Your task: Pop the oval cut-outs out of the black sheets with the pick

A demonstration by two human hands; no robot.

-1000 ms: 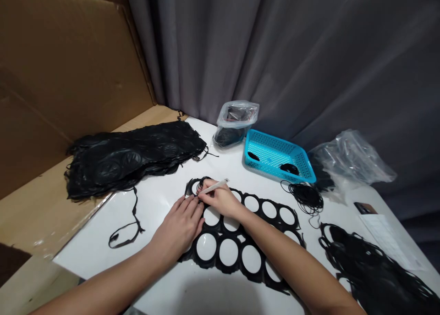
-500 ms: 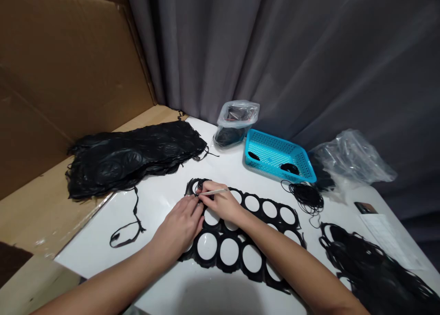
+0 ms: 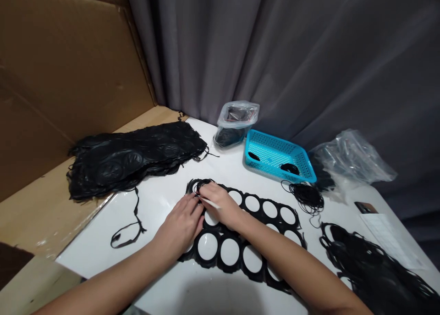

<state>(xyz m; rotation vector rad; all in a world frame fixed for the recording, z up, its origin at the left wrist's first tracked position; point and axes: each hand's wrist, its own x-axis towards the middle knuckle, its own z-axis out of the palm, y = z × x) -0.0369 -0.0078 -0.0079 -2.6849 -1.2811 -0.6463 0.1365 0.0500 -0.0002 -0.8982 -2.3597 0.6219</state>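
The right hand (image 3: pixel 222 205) grips a white stick (image 3: pixel 211 203) near the far-left corner of the holed sheet (image 3: pixel 219 256); the left hand (image 3: pixel 182 223), fingers outstretched, covers its left edge, bare tabletop (image 3: pixel 160 193) beyond.

I've got a black perforated sheet (image 3: pixel 220 233) on my feed, rubbery and mostly matt, against a glossy white tabletop (image 3: pixel 165 186) throwing light back at me. The slim pale tool (image 3: pixel 210 203) looks smooth; I can't tell plastic from metal. Over left, the black stack (image 3: pixel 137 150) reads wrinkled with a dull sheen, beside matt brown cardboard (image 3: pixel 68 67). Far side: soft grey cloth curtain (image 3: pixel 275 53), hard blue plastic basket (image 3: pixel 277 141). Right: crinkled, shiny clear plastic bag (image 3: pixel 360 157), flat white paper (image 3: pixel 388 237).
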